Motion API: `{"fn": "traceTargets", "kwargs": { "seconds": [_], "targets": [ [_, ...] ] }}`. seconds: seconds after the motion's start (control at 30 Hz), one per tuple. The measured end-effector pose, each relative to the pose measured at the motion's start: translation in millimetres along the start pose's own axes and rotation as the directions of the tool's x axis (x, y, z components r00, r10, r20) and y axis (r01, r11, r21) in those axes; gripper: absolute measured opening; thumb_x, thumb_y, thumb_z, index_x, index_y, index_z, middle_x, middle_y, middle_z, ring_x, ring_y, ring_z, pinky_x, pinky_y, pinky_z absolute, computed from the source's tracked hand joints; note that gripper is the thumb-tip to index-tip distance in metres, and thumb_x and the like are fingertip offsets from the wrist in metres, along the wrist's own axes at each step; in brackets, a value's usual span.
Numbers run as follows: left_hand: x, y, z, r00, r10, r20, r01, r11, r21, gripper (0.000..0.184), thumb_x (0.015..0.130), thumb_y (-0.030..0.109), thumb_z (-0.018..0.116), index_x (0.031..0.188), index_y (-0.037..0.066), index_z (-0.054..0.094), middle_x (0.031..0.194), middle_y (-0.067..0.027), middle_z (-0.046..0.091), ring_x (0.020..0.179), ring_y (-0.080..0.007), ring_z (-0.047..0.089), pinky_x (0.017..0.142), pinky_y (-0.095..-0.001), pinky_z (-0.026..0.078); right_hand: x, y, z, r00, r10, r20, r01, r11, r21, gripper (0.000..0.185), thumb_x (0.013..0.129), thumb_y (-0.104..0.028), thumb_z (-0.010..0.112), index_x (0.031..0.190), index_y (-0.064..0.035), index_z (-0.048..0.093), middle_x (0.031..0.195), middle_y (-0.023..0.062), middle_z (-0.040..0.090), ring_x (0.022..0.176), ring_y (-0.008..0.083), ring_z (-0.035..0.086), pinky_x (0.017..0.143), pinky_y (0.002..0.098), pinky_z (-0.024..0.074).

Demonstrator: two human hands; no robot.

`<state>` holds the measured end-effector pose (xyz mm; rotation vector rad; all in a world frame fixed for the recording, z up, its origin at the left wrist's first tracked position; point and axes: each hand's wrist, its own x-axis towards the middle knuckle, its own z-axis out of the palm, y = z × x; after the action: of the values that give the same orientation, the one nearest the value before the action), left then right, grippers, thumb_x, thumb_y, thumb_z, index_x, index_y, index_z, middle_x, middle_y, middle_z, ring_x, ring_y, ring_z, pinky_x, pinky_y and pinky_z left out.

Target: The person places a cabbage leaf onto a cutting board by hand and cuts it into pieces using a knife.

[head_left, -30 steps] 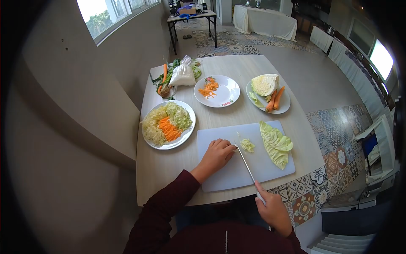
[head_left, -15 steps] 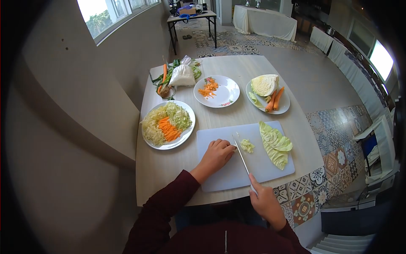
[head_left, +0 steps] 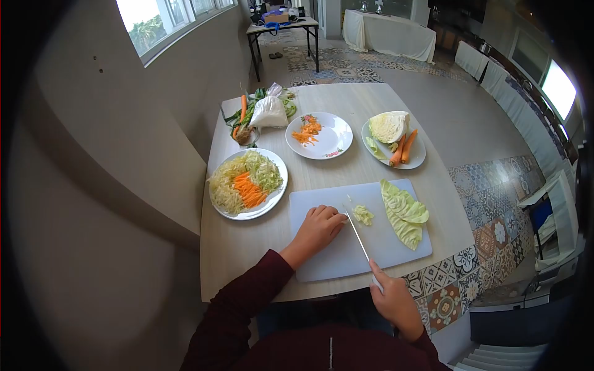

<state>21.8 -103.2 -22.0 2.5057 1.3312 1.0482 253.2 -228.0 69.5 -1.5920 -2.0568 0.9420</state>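
My left hand point(head_left: 320, 228) presses down on the white cutting board point(head_left: 328, 263), its fingers curled over a small pale piece of cabbage that they mostly hide. Just right of those fingertips is the blade of a knife point(head_left: 358, 237), pointing away from me and slanting to the left. My right hand point(head_left: 393, 298) grips the knife's handle near the board's front edge. A little heap of cabbage shreds point(head_left: 362, 215) lies on the board, right of the blade. Farther right rests a large green cabbage leaf point(head_left: 404, 214).
Left of the board, a plate point(head_left: 281, 188) bears shredded cabbage and carrot strips. Behind stands a plate point(head_left: 337, 133) with carrot bits. Another plate point(head_left: 419, 157) carries a cut cabbage point(head_left: 390, 127) and carrots point(head_left: 405, 148). A white-filled plastic bag point(head_left: 270, 113) sits among vegetables.
The knife and my right hand have come slightly back toward me. My left hand stays at the same spot on the board. The whole view has shifted a little.
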Motion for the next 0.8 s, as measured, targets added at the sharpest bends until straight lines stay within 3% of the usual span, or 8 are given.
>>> {"fn": "traceTargets", "kwargs": {
  "seconds": [0.23,0.33,0.63,0.73,0.8],
  "targets": [
    [-0.7,-1.2,2.1,1.000,0.010,-0.022,-0.010,1.000,0.005,0.018,0.085,0.013,0.070,0.103,0.012,0.067,0.098,-0.0045,0.062,0.096,-0.0239,0.059,0.084,-0.0387,0.044,-8.7,2.1,-11.5,1.000,0.010,0.026,-0.011,0.999,0.037,0.052,0.088,-0.010,0.060,0.138,-0.0001,0.053,0.070,0.0297,0.060,0.067,0.0472,0.062,0.064,0.0507,0.0494],
    [-0.4,-0.4,1.5,1.000,0.009,-0.014,-0.008,1.000,0.009,0.019,0.084,0.013,0.070,0.103,0.012,0.067,0.098,-0.0050,0.062,0.096,-0.0240,0.059,0.084,-0.0386,0.044,-10.7,11.7,-7.4,0.998,-0.066,-0.021,0.067,0.997,0.041,0.052,0.088,-0.011,0.060,0.138,-0.0007,0.053,0.068,0.0292,0.059,0.066,0.0469,0.062,0.063,0.0500,0.0488],
    [0.4,2.9,-3.4,1.000,0.018,-0.012,-0.018,0.999,-0.027,0.018,0.082,0.010,0.070,0.100,0.011,0.068,0.095,-0.0057,0.062,0.094,-0.0245,0.060,0.084,-0.0389,0.044,-7.2,1.3,-11.7,1.000,0.017,0.013,-0.018,0.999,0.050,0.052,0.087,-0.011,0.061,0.137,0.0001,0.054,0.067,0.0294,0.058,0.064,0.0467,0.061,0.062,0.0490,0.0483],
    [0.5,2.7,-3.9,1.000,0.012,-0.015,-0.013,1.000,-0.028,0.018,0.082,0.010,0.070,0.099,0.011,0.069,0.094,-0.0058,0.063,0.094,-0.0246,0.060,0.084,-0.0390,0.044,-5.6,-3.4,-14.2,0.996,0.081,0.048,-0.081,0.997,0.016,0.053,0.087,-0.011,0.061,0.139,-0.0037,0.053,0.082,0.0305,0.062,0.067,0.0416,0.064,0.066,0.0383,0.0502],
    [0.1,0.8,-3.2,1.000,0.014,-0.011,-0.014,1.000,-0.027,0.019,0.081,0.010,0.071,0.100,0.012,0.069,0.094,-0.0058,0.063,0.094,-0.0247,0.060,0.084,-0.0391,0.044,-4.6,7.0,-6.7,1.000,0.016,0.004,-0.016,0.999,0.030,0.054,0.087,-0.012,0.061,0.140,-0.0040,0.053,0.080,0.0305,0.062,0.066,0.0410,0.064,0.065,0.0385,0.0499]
  ]
}}
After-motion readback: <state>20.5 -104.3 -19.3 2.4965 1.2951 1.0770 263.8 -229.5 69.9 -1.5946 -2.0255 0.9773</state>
